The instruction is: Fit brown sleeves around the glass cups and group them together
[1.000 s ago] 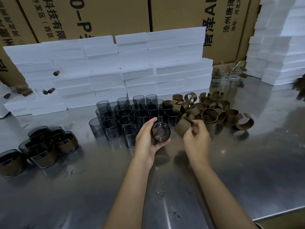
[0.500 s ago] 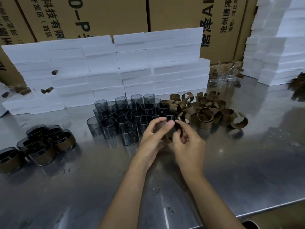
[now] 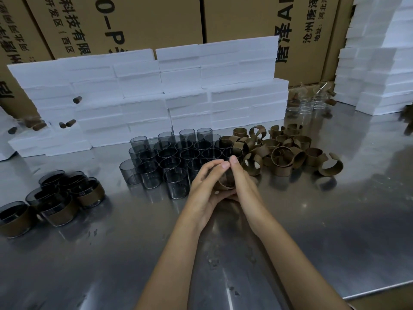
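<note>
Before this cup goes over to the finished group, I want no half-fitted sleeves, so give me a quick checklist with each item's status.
1. Both hands, left hand and right hand, on the cup: ok.
2. Brown sleeve around it: ok.
3. Sleeve fully seated: cannot tell, fingers hide it.
4. Sleeved cups grouped at left: ok.
5. Bare table path toward them: ok.
6. Bare cups left to sleeve: not ok, many remain.

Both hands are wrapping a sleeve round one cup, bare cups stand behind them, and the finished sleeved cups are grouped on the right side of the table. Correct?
Not quite: the head view shows the finished sleeved cups grouped at the left. The loose sleeves lie at the right.
</note>
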